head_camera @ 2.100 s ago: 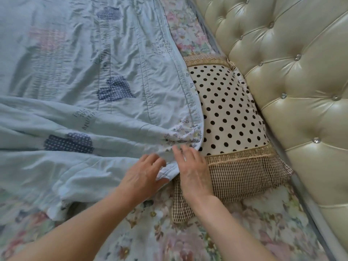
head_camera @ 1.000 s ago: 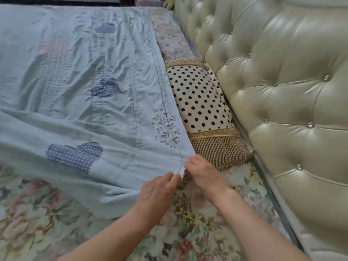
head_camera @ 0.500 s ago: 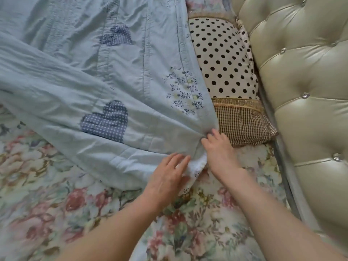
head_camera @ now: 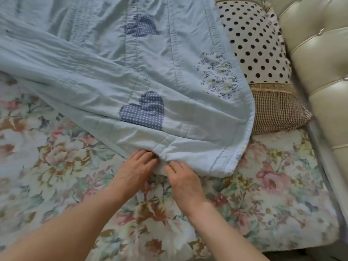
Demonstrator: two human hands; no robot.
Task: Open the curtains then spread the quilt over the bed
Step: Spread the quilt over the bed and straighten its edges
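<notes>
Head view: my left hand and right hand pinch the blue quilt edge. Flowery bed is half bare; lots left to spread.

The quilt is pale blue, with heart patches in darker blue dotted white and one patch of small navy flowers on white. Under it the bed sheet is cream with large pink, rust and green blooms. The pillow is white with black polka dots, ending in a gold band and brown-and-cream check, against a glossy cream tufted headboard.
</notes>
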